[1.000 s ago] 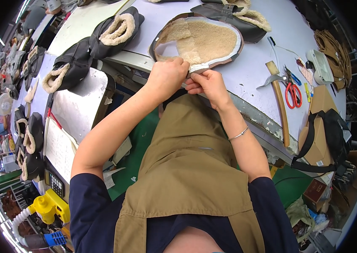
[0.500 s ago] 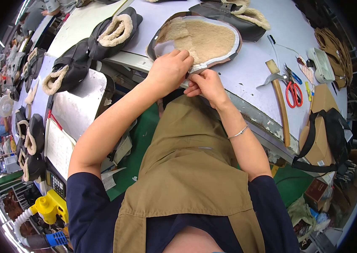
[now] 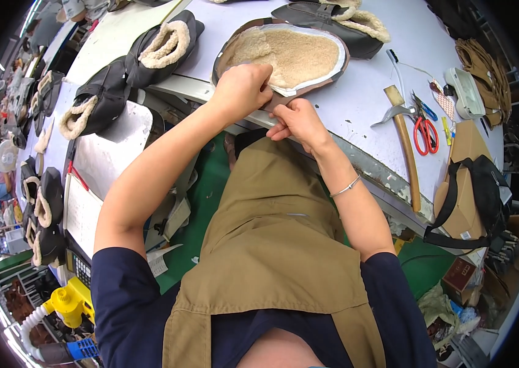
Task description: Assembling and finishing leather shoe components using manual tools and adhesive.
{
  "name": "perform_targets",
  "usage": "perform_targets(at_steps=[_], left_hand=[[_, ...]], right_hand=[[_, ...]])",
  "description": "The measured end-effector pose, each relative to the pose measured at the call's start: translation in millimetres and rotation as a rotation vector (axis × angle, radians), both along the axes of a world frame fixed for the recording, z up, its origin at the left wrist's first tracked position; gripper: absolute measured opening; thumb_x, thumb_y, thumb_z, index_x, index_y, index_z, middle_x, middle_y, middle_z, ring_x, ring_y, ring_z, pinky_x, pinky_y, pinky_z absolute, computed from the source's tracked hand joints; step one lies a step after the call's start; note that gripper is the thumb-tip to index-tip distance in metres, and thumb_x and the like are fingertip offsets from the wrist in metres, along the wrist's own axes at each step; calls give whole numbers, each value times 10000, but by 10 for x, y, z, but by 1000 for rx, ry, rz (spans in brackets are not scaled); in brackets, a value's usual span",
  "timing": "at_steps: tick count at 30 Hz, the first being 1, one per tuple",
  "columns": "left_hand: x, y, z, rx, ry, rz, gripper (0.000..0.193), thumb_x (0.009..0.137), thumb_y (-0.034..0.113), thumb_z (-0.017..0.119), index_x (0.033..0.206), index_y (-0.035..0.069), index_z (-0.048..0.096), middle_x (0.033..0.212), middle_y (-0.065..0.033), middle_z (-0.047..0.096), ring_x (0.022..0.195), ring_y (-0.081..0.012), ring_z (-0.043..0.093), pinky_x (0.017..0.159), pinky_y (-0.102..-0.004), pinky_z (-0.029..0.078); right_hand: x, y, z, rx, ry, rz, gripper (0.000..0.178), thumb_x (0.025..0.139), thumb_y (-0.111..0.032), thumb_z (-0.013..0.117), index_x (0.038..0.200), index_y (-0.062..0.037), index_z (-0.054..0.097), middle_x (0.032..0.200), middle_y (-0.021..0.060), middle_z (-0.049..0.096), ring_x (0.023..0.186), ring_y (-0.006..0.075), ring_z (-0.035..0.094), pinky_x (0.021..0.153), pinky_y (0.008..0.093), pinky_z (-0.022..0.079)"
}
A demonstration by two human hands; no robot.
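Observation:
A fleece-lined shoe upper (image 3: pixel 308 52) lies at the table's front edge with its cream fleece facing up. A white strip runs around the fleece, and the outer border is dark brown. My left hand (image 3: pixel 239 92) is closed over the upper's near left edge, its fingertips partly hidden. Just right of it, my right hand (image 3: pixel 301 124) has its thumb and forefinger pinched on the near edge, which hangs over the table front. The other right-hand fingers are curled beneath. Whatever small piece may lie between the fingertips is hidden.
Black fleece-lined shoes (image 3: pixel 164 46) stand to the left, with another (image 3: pixel 357 30) behind the upper. On the right lie a wooden-handled hammer (image 3: pixel 405 147), red-handled scissors (image 3: pixel 425 135), a brush (image 3: pixel 394 61) and a black bag (image 3: pixel 483 196). A yellow machine (image 3: pixel 69 303) stands lower left.
My left hand has shifted slightly left and up along the upper's edge, and its fingers have curled in more. My right hand stays nearly in place, still pinching.

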State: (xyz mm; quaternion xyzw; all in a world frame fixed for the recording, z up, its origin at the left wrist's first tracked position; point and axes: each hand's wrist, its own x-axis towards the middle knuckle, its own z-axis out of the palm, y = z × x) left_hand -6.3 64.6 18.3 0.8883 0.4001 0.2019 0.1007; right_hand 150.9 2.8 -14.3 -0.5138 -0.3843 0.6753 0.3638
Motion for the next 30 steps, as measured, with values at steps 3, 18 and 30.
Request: perform_targets(at_steps=[3,18,30], left_hand=[[53,-61,30,-73,101,66,131,742,136,625,811,47,558,793,-130,627,770,-348,635,652,-453,507],[63,-131,-26,7,70,-83,108,737,69,629,843,46,636,858,-116,611,819,-329,639,685,-425,531],[220,-267,11,112,321,-30,175,732,100,644,898,64,603,895,-69,599,729,-314,654,626,-392,534]], right_hand=[[23,-8,-4,-18,20,-10,233,910,-130,522,882,93,585,700,58,545,631,229,684,541,294,583],[109,-36,-51,99,144,-33,261,953,-127,513,1047,104,588,943,170,670,721,217,690,623,289,604],[41,-54,-96,139,80,-131,280,984,-165,498,965,94,604,796,140,673,663,220,692,572,310,600]])
